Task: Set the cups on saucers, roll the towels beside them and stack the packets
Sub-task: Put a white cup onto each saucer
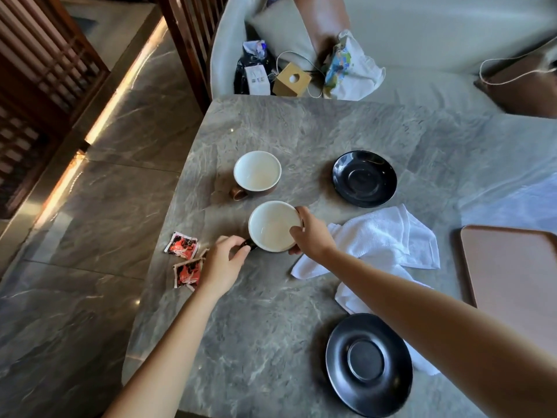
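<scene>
Now outstretched, left hand pinches the near cup by its handle, right hand clasping its rim.

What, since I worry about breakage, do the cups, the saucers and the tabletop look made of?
The near cup and far cup: likely glazed ceramic, glossy white inside, dark outside. The near saucer: probably ceramic, matte black with a dull sheen. The far saucer: same, but glossier, with sharp highlights. The tabletop: polished grey stone or a stone-look surface, veined and reflective.
</scene>
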A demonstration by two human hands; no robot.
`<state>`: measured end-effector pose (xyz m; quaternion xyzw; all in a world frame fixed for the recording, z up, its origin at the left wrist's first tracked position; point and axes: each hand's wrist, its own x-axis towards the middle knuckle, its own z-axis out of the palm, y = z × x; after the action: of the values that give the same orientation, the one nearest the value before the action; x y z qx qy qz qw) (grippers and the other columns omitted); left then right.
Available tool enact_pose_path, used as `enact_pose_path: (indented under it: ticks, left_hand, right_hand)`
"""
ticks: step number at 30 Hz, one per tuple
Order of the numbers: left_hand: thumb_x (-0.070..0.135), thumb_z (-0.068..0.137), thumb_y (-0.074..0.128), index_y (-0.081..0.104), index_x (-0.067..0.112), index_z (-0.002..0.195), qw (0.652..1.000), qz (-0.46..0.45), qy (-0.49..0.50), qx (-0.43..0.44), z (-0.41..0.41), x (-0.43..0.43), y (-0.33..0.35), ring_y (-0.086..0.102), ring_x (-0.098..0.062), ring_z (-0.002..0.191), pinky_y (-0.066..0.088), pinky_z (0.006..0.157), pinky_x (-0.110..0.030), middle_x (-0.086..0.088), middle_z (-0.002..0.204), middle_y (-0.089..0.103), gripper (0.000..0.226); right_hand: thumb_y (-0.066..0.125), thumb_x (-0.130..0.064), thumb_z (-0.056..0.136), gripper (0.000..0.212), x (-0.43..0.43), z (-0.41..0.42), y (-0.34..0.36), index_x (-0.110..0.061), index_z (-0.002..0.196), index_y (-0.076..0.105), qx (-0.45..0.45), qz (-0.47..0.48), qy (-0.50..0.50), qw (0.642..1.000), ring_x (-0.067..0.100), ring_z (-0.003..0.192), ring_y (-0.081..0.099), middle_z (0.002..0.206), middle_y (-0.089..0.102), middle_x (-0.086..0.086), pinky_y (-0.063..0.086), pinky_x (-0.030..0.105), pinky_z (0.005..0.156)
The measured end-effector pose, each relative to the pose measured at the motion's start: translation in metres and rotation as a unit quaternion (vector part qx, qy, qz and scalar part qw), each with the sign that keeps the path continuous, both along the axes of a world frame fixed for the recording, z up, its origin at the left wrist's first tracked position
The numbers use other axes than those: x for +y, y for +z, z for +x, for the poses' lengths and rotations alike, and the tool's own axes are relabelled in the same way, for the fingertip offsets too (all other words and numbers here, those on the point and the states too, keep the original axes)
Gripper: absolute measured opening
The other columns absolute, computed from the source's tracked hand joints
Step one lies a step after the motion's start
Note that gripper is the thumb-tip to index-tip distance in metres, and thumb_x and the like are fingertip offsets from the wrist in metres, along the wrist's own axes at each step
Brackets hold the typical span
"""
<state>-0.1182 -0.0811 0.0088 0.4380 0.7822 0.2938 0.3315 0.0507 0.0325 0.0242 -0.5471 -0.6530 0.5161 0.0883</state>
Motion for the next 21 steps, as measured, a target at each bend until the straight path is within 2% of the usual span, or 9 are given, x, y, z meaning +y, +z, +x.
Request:
enact_pose_path:
  ticks: [2,4,7,9,11,13,15,18,21]
  left_hand:
    - [0.014,0.092,0.055,0.061,0.008,0.096,0.998,-0.005,-0.014,-0.053,0.015,0.012,0.007,0.06,-0.016,0.07,0.046,0.061,-0.021,-0.003,0.096,0.047,0.009]
    - [0.012,0.094,0.051,0.056,0.01,0.091,0.993,-0.008,-0.031,-0.113,0.032,0.027,0.015,0.06,-0.013,0.071,0.048,0.054,-0.019,-0.005,0.096,0.049,0.006]
    - [0.008,0.095,0.047,0.052,0.01,0.088,0.985,-0.007,-0.053,-0.164,0.055,0.052,0.027,0.059,-0.014,0.075,0.047,0.055,-0.018,-0.006,0.087,0.057,0.009]
    - [0.005,0.095,0.045,0.051,0.007,0.089,0.983,0.006,-0.05,-0.178,0.07,0.072,0.032,0.056,-0.019,0.075,0.047,0.058,-0.022,-0.011,0.084,0.055,0.008]
    - [0.004,0.095,0.045,0.051,0.005,0.089,0.985,0.021,-0.042,-0.165,0.085,0.092,0.033,0.054,-0.024,0.078,0.048,0.069,-0.035,-0.016,0.084,0.055,0.009]
    - [0.005,0.094,0.046,0.053,0.005,0.09,0.99,0.027,-0.034,-0.132,0.096,0.112,0.028,0.057,-0.031,0.085,0.049,0.081,-0.045,-0.024,0.096,0.057,0.008]
    - [0.008,0.093,0.048,0.058,0.002,0.095,0.994,0.027,-0.035,-0.095,0.105,0.131,0.024,0.059,-0.038,0.093,0.05,0.086,-0.051,-0.026,0.107,0.053,0.011]
    - [0.013,0.092,0.052,0.062,0.004,0.102,0.997,0.023,-0.046,-0.052,0.114,0.154,0.02,0.061,-0.039,0.091,0.051,0.084,-0.048,-0.021,0.111,0.05,0.017]
    - [0.016,0.092,0.053,0.063,0.008,0.106,0.998,0.005,-0.064,-0.021,0.12,0.169,0.017,0.061,-0.034,0.093,0.05,0.088,-0.043,-0.017,0.113,0.049,0.02]
  right_hand:
    - [0.043,-0.011,0.084,0.036,0.008,0.019,0.005,-0.018,0.119,0.046,0.003,0.007,-0.017,1.0,0.022,0.048,0.068,0.099,0.063,0.006,0.057,0.028,0.05]
    - [0.044,-0.011,0.084,0.036,0.018,0.038,0.011,-0.017,0.119,0.046,0.005,0.008,-0.028,1.0,0.026,0.051,0.069,0.094,0.064,0.005,0.058,0.035,0.056]
    - [0.047,-0.009,0.086,0.034,0.037,0.066,0.019,-0.013,0.12,0.047,0.03,0.004,-0.075,0.997,0.029,0.058,0.069,0.105,0.057,0.01,0.057,0.036,0.048]
    - [0.047,-0.007,0.086,0.032,0.05,0.081,0.023,-0.013,0.117,0.048,0.054,0.002,-0.11,0.992,0.033,0.063,0.069,0.11,0.055,0.015,0.058,0.039,0.05]
    - [0.047,-0.005,0.086,0.03,0.06,0.092,0.025,-0.015,0.114,0.05,0.076,-0.002,-0.147,0.986,0.036,0.071,0.069,0.113,0.054,0.016,0.06,0.044,0.055]
    - [0.046,-0.004,0.086,0.028,0.07,0.1,0.025,-0.015,0.111,0.05,0.082,0.006,-0.176,0.981,0.038,0.08,0.067,0.115,0.054,0.018,0.06,0.042,0.055]
    - [0.045,-0.004,0.086,0.027,0.078,0.107,0.022,-0.013,0.111,0.051,0.083,0.013,-0.199,0.976,0.038,0.078,0.067,0.114,0.054,0.019,0.06,0.039,0.054]
    - [0.042,-0.004,0.086,0.029,0.089,0.118,0.016,-0.009,0.113,0.051,0.073,0.021,-0.224,0.972,0.034,0.067,0.068,0.11,0.056,0.017,0.061,0.044,0.06]
    - [0.041,-0.004,0.085,0.033,0.097,0.126,0.011,-0.007,0.117,0.052,0.067,0.024,-0.238,0.969,0.027,0.064,0.068,0.11,0.057,0.016,0.061,0.038,0.056]
